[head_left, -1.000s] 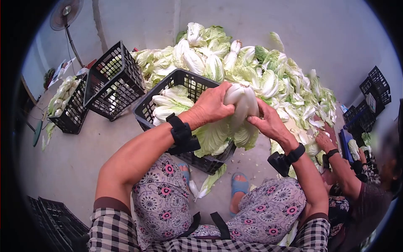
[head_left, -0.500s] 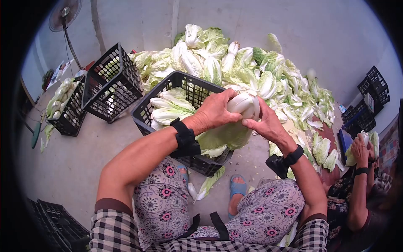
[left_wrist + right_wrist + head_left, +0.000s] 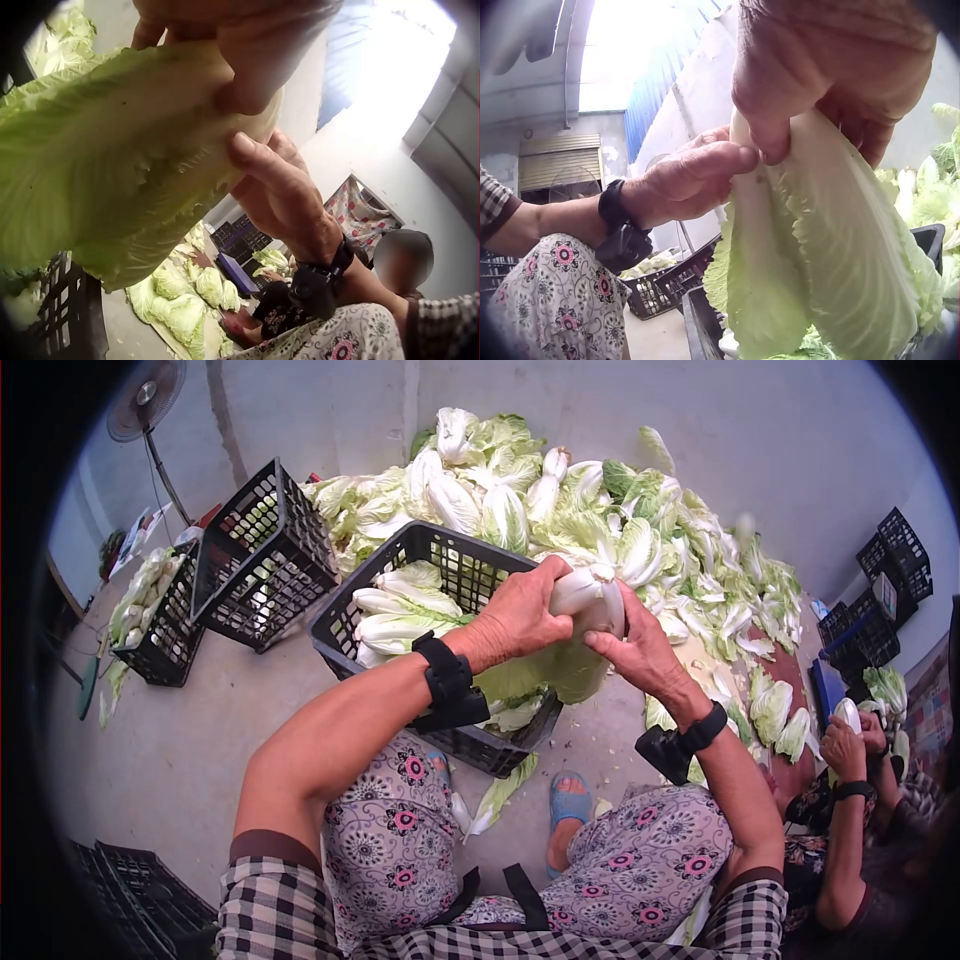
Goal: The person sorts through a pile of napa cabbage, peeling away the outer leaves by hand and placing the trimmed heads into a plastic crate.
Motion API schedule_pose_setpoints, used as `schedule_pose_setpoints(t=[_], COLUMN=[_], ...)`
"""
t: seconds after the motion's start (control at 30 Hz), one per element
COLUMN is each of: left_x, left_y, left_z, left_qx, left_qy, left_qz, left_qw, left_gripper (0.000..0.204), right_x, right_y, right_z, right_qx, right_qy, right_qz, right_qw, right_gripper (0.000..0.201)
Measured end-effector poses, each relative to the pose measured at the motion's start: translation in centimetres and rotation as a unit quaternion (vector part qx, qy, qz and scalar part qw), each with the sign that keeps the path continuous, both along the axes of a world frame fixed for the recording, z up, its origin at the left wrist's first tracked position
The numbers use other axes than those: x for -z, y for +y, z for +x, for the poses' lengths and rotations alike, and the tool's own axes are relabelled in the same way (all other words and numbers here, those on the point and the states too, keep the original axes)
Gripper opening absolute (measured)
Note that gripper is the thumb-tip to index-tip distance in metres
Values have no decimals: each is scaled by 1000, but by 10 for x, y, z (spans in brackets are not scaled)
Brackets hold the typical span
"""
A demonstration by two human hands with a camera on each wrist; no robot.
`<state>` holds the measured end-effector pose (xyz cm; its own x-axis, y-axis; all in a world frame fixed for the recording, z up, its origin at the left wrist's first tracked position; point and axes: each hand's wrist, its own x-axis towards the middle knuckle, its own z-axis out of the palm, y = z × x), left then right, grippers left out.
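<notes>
Between both hands hangs a napa cabbage (image 3: 588, 600), its white stem end up and its green leaves pointing down over a black crate (image 3: 335, 645). My left hand (image 3: 522, 615) grips it near the stem from the left, thumb laid on the white base. From the right side my right hand (image 3: 640, 645) holds the same cabbage, thumb pressed on a leaf rib. In the right wrist view the two thumbs nearly meet at the top of the cabbage (image 3: 847, 232), and outer leaves spread apart below them. Other cabbages (image 3: 400, 615) lie inside the crate.
A large heap of cabbages and loose leaves (image 3: 500, 490) lies against the wall. Two more black crates (image 3: 265, 560) stand at left, near a fan (image 3: 145, 400). Another person's hand (image 3: 845, 750) holds a cabbage at right. A fallen leaf (image 3: 500, 795) lies by my feet.
Both hands have stayed on the cabbage, turning and tilting it slightly; its stem end now faces more upward. The neighbouring person has lifted a cabbage at right.
</notes>
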<state>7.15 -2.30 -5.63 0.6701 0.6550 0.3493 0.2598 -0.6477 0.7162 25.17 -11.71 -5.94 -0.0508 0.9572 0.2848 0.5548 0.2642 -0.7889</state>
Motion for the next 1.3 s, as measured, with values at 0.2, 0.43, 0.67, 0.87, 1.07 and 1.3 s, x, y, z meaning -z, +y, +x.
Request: schedule_pose_setpoints(t=[0.2, 0.43, 0.67, 0.87, 1.07, 1.3], left_x=[0, 0, -3, -4, 4, 7], left_y=[-1, 4, 0, -4, 6, -3], left_z=[1, 3, -1, -4, -7, 2], left_qx=[15, 20, 28, 43, 71, 10], left_qy=[-11, 1, -4, -5, 11, -36], left_qz=[22, 0, 11, -33, -74, -3], left_qw=[1000, 1000, 1000, 999, 995, 999], left_gripper=[48, 40, 38, 51, 77, 65], right_x=[8, 3, -4, -9, 0, -13], right_y=[4, 2, -3, -8, -5, -6], right_z=[4, 1, -2, -4, 1, -5], right_qx=[-23, -29, -29, 4, 63, 26], right_qy=[2, -27, -30, -41, 34, 136], right_qz=[19, 23, 21, 30, 36, 9], right_qw=[1000, 999, 999, 999, 997, 990], right_gripper=[69, 69, 67, 65, 66, 69])
